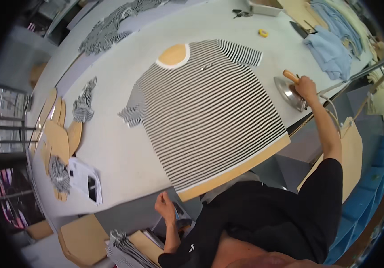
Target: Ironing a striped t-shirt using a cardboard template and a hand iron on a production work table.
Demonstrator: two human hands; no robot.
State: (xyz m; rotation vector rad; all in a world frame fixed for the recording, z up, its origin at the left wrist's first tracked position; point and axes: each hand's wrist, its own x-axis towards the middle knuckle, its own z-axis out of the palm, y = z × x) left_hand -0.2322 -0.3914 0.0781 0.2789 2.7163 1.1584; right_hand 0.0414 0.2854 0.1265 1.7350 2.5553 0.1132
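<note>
A black-and-white striped short-sleeved shirt lies spread on the table, with a tan board inside it that shows at the neck and below the white-edged hem. The shirt's left-hand sleeve is folded and rumpled. To the right of the shirt, my right hand grips an iron by its wooden handle; the iron is on the tabletop, apart from the shirt. My left hand is closed with nothing visible in it, just off the front table edge near the shirt's lower left corner.
Blue folded garments lie at the far right. A yellow tape roll and scissors sit toward the back. Striped cloth is heaped at the far left. Tan boards and white papers lie along the left edge.
</note>
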